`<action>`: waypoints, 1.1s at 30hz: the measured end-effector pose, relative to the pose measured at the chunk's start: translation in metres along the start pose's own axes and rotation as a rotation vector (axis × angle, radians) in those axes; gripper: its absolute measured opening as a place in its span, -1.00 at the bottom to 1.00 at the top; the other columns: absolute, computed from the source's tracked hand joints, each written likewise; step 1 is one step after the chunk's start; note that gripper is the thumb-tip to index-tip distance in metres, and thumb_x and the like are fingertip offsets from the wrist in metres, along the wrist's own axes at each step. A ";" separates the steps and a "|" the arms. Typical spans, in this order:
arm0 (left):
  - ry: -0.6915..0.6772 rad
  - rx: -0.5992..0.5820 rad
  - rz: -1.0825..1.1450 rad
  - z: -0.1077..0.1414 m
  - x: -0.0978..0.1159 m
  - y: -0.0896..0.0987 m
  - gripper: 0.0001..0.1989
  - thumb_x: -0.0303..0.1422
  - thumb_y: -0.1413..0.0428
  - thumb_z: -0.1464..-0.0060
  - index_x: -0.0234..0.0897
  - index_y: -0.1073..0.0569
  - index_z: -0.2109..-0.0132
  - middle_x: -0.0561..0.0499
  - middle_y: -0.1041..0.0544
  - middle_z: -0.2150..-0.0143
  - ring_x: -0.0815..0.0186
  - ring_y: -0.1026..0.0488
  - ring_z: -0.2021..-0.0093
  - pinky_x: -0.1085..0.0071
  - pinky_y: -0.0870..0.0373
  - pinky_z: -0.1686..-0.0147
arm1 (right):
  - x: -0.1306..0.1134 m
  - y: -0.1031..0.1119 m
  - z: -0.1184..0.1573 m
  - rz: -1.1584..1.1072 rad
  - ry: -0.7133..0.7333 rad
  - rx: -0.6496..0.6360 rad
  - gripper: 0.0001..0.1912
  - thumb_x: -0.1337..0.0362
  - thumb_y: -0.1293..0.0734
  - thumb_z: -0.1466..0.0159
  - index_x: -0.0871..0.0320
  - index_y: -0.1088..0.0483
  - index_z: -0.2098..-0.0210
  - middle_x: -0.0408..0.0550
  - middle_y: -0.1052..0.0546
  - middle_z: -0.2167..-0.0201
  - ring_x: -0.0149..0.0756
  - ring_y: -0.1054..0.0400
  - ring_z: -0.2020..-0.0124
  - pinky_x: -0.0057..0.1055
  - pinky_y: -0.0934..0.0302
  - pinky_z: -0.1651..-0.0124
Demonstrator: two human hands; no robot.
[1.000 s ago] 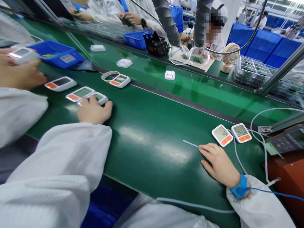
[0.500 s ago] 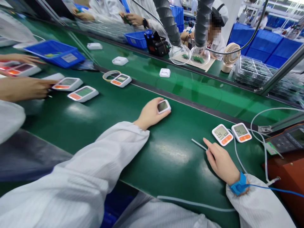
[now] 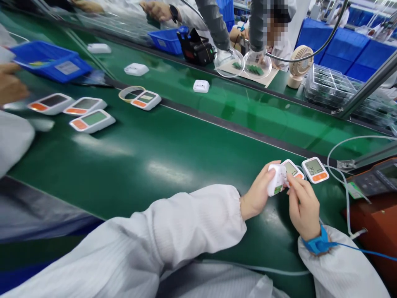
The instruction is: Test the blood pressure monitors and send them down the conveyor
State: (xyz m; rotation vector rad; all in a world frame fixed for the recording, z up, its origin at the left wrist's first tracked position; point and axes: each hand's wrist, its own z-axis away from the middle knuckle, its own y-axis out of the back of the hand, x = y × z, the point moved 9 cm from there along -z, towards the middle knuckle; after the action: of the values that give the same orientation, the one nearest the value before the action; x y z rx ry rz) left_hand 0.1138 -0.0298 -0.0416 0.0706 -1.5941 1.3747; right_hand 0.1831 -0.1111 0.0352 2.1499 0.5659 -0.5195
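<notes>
My left hand (image 3: 259,190) grips a small white device (image 3: 276,179) that looks like a blood pressure monitor, its back turned up with a green patch at the lower edge. Against the device's right side, my right hand (image 3: 305,207) is closed in a pinch. The thin white tube it held earlier is mostly hidden by the fingers. Whether the tube's end is inside the device I cannot tell. Just behind the hands lies a monitor with orange buttons (image 3: 298,174), partly covered. Another lit monitor (image 3: 315,170) is to its right. A blue wrist strap (image 3: 319,242) circles my right wrist.
Several monitors (image 3: 93,120) lie at the left, near a co-worker's hand (image 3: 10,85) and a blue bin (image 3: 66,68). White housings (image 3: 201,86) rest beyond the black rail. Clear tubing (image 3: 346,207) loops beside an orange-brown box (image 3: 372,231) at right. A fan (image 3: 299,66) stands behind.
My left hand has carried the device right to meet my right hand and turned its back upward. My right hand has moved slightly right, against the device. The co-worker's hand has drawn back left.
</notes>
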 end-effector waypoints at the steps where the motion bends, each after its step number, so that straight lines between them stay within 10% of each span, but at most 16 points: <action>1: 0.005 0.013 0.004 0.000 0.003 0.004 -0.41 -0.01 -0.20 -0.06 -0.25 -0.35 -0.13 -0.03 -0.51 0.15 0.30 -0.45 0.27 0.34 -0.38 0.21 | -0.002 0.003 0.000 0.012 0.002 0.024 -0.71 0.37 -0.19 -0.45 0.09 -0.41 -0.10 0.02 -0.49 0.11 -0.27 -0.42 0.27 -0.32 -0.40 0.18; 7: 0.018 -0.003 -0.064 -0.001 0.010 0.008 -0.43 -0.02 -0.20 -0.07 -0.28 -0.40 -0.11 -0.08 -0.55 0.10 0.21 -0.50 0.18 0.31 -0.38 0.15 | 0.001 0.007 0.001 0.008 -0.039 0.081 -0.86 0.21 -0.37 -0.39 0.11 -0.43 0.29 -0.11 -0.53 0.37 -0.34 -0.37 0.45 -0.40 -0.34 0.36; 33: 0.020 -0.103 -0.318 0.009 0.016 -0.006 -0.47 -0.03 -0.19 -0.10 -0.28 -0.45 -0.10 -0.10 -0.51 0.03 0.15 -0.42 0.03 0.31 -0.32 0.05 | 0.005 0.005 -0.001 -0.050 -0.063 0.026 -0.89 0.26 -0.29 -0.42 0.09 -0.44 0.23 -0.07 -0.54 0.32 -0.23 -0.43 0.28 -0.28 -0.35 0.19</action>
State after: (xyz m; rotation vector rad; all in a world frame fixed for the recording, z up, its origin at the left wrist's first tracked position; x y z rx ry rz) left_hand 0.1038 -0.0307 -0.0254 0.2376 -1.5571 1.0435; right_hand 0.1903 -0.1122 0.0357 2.1400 0.5822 -0.6230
